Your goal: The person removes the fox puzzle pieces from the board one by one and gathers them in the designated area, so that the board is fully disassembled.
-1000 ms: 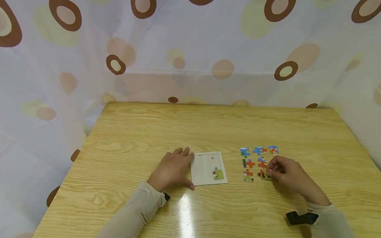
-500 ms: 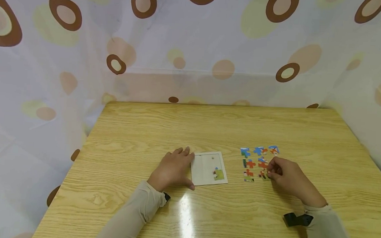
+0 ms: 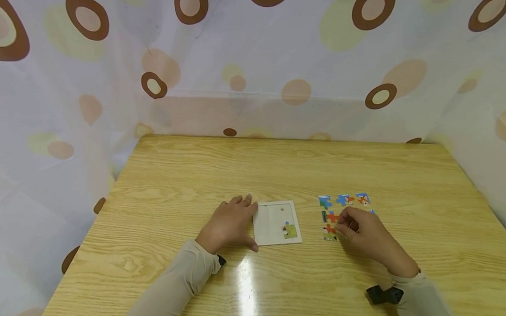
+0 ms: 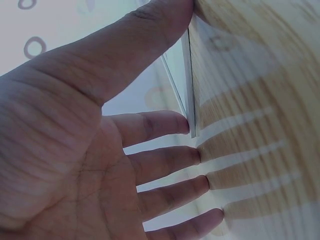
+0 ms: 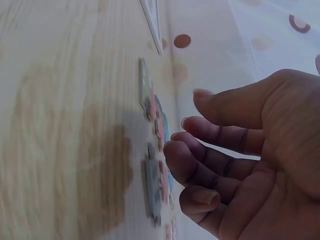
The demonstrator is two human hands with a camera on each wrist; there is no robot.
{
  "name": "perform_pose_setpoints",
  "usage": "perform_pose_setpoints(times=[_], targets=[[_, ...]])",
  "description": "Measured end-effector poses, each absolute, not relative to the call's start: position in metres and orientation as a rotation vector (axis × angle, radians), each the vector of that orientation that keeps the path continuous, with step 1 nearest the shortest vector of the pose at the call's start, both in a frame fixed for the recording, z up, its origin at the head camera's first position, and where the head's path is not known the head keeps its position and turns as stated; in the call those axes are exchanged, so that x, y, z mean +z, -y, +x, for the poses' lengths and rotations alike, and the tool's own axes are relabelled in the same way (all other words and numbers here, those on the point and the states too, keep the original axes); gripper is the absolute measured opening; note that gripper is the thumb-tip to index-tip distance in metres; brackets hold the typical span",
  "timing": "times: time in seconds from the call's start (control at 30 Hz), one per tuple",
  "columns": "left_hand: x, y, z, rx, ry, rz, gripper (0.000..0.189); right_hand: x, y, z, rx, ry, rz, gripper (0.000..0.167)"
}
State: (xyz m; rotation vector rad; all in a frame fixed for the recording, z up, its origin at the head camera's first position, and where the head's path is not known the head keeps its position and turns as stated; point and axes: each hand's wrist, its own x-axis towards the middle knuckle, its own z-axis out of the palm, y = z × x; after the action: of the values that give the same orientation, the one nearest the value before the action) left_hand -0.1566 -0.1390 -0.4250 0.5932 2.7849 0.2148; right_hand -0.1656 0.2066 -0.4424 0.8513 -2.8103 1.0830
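Observation:
My left hand [image 3: 231,226] rests at the left side of a white square puzzle tray [image 3: 270,228]. Its thumb and a finger touch the tray's left corners, as the left wrist view also shows, where the fingers [image 4: 167,162] are straight. Inside the tray's lower right sits a green puzzle piece [image 3: 291,231]. My right hand [image 3: 371,240] hovers over loose jigsaw pieces, fingers loosely bent, with a gap between thumb and fingertips and nothing held. Near its fingertips lie a red piece [image 3: 331,217] and a red-green piece [image 3: 329,232]. The hand covers other pieces in the head view.
Behind the right hand lie a blue-green piece [image 3: 324,201], a blue-and-orange piece [image 3: 343,199] and a fox piece [image 3: 364,198]. All rest on a wooden table [image 3: 235,166], backed by a white curtain [image 3: 258,48] with brown circles.
My right hand has moved left across the loose pieces, from the right-hand column toward the left one. The left hand and the tray have stayed in place.

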Motion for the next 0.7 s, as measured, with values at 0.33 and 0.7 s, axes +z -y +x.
perform_pose_setpoints(times=[0.33, 0.7], targets=[[-0.426, 0.138, -0.158, 0.212, -2.782, 0.587, 0.109, -0.443, -0.172, -0.171, 1.122, 2.806, 1.015, 0.018], [-0.424, 0.138, -0.157, 0.216, -2.770, 0.569, 0.110, -0.439, -0.130, -0.183, 1.195, 2.924, 1.114, 0.029]])
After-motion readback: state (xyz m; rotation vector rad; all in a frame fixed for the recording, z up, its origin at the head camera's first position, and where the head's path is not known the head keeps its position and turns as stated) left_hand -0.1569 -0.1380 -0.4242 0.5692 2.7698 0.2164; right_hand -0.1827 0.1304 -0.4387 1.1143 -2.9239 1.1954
